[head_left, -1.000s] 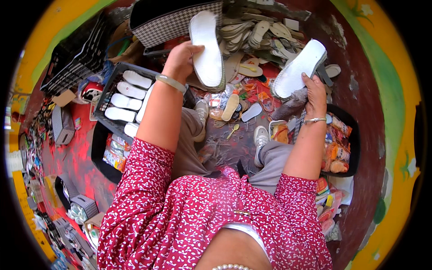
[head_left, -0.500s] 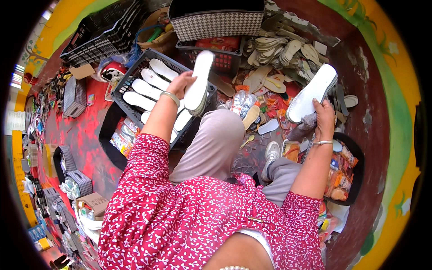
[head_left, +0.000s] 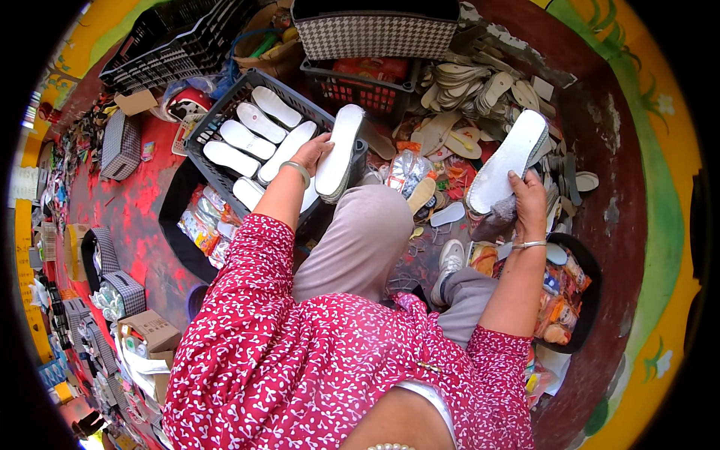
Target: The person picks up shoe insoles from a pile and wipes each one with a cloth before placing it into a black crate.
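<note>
My left hand (head_left: 311,152) is closed on the edge of a stack of white insoles (head_left: 342,146), held upright above my knee. On the right, my right hand (head_left: 529,201) grips another stack of white insoles (head_left: 511,159), thumb on the top face. A grey fuzzy piece (head_left: 503,208) shows beside that thumb; whether it is in the grip I cannot tell. Left of my left hand, a dark plastic crate (head_left: 196,142) holds several white insoles (head_left: 241,139) laid in rows.
A heap of pale insoles (head_left: 457,84) lies against the back wall. Ahead stands a houndstooth-patterned basket (head_left: 375,39) over another crate (head_left: 356,97). Black bins of packaged goods (head_left: 562,300) flank me. Loose insoles (head_left: 448,214) and scraps litter the floor between.
Both hands still hold their insole stacks. The left stack now sits slightly lower and further right, the right one slightly left. More of the crate's insoles shows as the view shifts.
</note>
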A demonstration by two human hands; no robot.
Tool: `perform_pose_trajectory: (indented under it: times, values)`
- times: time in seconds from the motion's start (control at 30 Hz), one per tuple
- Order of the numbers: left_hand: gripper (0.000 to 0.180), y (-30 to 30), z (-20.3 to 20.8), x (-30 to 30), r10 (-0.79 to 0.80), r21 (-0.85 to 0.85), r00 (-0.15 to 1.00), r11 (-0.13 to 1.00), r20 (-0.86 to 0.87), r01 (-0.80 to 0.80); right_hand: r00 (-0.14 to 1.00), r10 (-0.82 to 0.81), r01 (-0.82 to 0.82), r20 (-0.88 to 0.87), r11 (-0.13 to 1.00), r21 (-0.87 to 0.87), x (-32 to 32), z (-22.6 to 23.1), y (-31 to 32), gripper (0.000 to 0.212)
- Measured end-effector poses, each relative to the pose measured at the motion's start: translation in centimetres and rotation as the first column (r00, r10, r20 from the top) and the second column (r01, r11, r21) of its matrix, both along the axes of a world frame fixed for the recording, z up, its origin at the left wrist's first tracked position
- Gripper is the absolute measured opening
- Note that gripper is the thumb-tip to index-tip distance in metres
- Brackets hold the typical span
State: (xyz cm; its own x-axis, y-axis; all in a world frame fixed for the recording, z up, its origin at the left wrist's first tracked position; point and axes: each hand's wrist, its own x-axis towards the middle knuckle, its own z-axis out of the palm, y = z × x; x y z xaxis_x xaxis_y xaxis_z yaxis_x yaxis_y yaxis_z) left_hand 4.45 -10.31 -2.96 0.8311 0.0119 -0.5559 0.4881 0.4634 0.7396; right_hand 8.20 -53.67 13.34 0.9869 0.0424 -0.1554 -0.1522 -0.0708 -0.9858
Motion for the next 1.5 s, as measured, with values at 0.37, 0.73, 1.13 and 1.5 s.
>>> perform_pose_trajectory:
  times: [0.37, 0.73, 1.13, 1.5]
  values:
    - [0.048, 0.3, -0.7, 0.4, 0.032, 0.344, 0.986, 0.939, -0.166, 0.027, 0.997, 0.057, -0.050, -0.056, 0.992, 0.118, -0.4, -0.1, 0.5, 0.024]
    - [0.031, -2.9, 7.2, 2.9, 0.166, 0.444, 0.836, 0.784, 0.522, -0.433, 0.961, 0.225, -0.099, -0.164, 0.827, 0.553, -2.7, 3.3, 2.0, 0.024]
    - [0.034, -24.6, 23.3, 3.2, -0.301, -0.185, 0.861, 0.897, 0.410, 0.402, 0.959, 0.252, -0.283, 0.129, 0.828, 0.484, -4.3, 5.6, 2.9, 0.051]
    - [0.021, -25.6, 19.9, 5.3, 0.129, -0.412, 0.901, 0.909, 0.415, 0.060, 0.948, 0.312, -0.317, 0.063, 0.902, 0.294, -4.4, 4.8, 1.5, 0.055]
